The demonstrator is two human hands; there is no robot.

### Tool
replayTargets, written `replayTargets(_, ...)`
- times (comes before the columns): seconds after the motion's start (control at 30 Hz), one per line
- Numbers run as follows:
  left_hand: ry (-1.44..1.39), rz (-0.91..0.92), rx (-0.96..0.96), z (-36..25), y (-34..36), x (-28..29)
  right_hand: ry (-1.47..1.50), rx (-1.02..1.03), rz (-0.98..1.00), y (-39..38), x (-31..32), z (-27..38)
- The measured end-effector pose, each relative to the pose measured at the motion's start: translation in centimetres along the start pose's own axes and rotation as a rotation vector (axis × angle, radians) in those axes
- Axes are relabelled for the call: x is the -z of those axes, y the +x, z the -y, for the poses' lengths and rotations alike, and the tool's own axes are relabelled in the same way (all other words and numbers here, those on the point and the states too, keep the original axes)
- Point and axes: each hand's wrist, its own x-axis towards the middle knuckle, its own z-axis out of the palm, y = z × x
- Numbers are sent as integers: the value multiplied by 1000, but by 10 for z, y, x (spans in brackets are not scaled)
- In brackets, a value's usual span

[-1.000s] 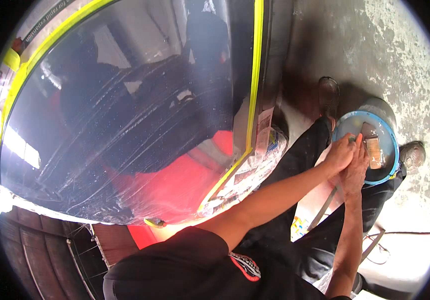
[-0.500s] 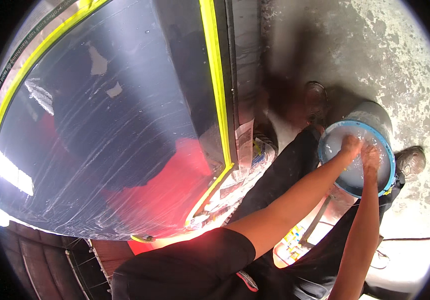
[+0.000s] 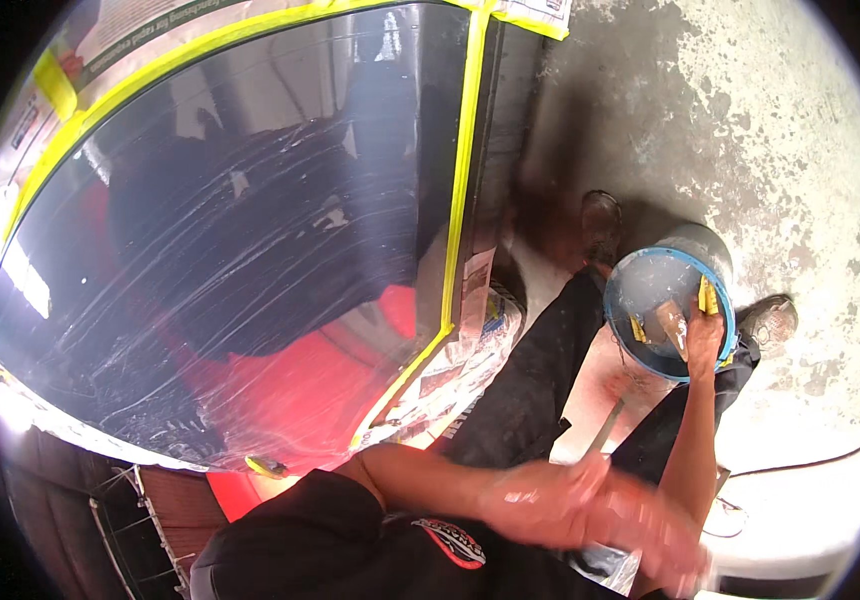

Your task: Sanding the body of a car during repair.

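My right hand (image 3: 705, 338) is at the right inner side of a grey bucket (image 3: 712, 262) with a blue rim. Its fingers are closed on a yellow strip-like piece (image 3: 708, 296), whose exact kind I cannot make out. Cloudy water (image 3: 640, 283) shows inside the bucket. A tan shape and a small yellow patch beside the hand may be reflections; I cannot tell. My left hand (image 3: 640, 520), smeared by motion, passes across my right forearm, away from the bucket. Its fingers are too blurred to read.
On the left stands a dark glossy car panel (image 3: 280, 230) with whitish wet streaks, edged by yellow masking tape (image 3: 464, 170) and newspaper (image 3: 450, 375). My shoes (image 3: 770, 322) flank the bucket on the worn concrete floor (image 3: 790, 180). A dark cable (image 3: 820, 458) lies at the right.
My left hand has come out of the bucket and back toward my body. My right hand has risen from the water with a yellow piece showing. The view has shifted.
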Motion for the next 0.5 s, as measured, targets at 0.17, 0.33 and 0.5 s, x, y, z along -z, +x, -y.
replayTargets(0.17, -758, 384, -428, 79, 28, -63, 257, 138, -9, -17, 39, -19)
replayTargets(0.33, -943, 335, -791, 72, 52, -113, 694, -123, 228, -57, 75, 28)
replayTargets(0.5, -918, 387, -586, 94, 43, -144, 726, -72, 357, -87, 134, 54)
